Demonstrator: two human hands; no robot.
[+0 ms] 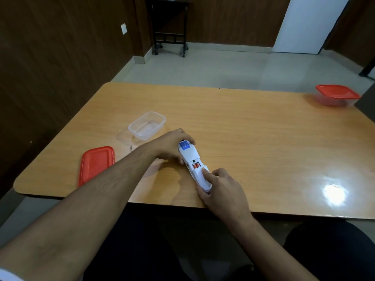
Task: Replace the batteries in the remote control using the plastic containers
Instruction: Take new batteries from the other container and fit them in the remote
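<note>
1. Your left hand grips the remote control, face down near the table's near edge, long axis diagonal.
2. Your right hand presses its fingers closed on the half-slid battery cover, nearest.

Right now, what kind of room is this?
Probably an office or meeting room, though I can't be sure. There's a big wooden table, dark wood-panelled walls and a plain tiled floor, with a small stand on wheels in the corner.
</note>
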